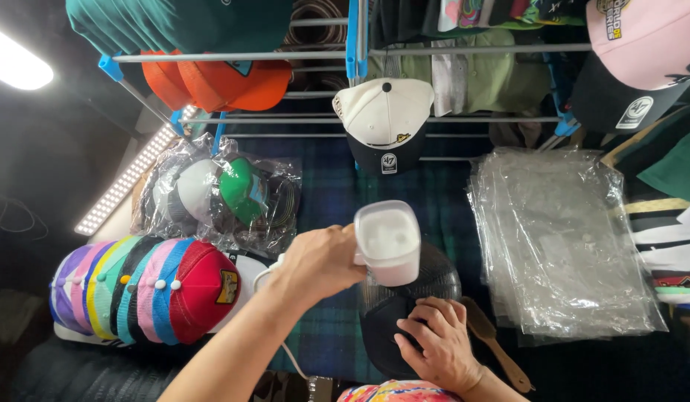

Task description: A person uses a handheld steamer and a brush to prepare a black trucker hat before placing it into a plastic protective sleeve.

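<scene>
My left hand (319, 260) grips the white steamer (388, 242) just above the black mesh cap (408, 305); right hand (438, 339) presses the cap's front flat. I'd best keep the steamer hovering, fingers clear.

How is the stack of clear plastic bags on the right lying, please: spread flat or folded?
Spread flat: the stack of clear plastic bags lies unfolded on the plaid cloth, edges fanned slightly.

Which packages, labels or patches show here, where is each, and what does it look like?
Bagged caps: left of centre, clear crinkled plastic over white and green caps.
Stack of clear bags: right, flat, empty.
Patch: hanging cream-and-black cap, small, square, white.
Badge: red cap, lower left, yellow, shield-shaped.
Left hand: holds white steamer.
</scene>
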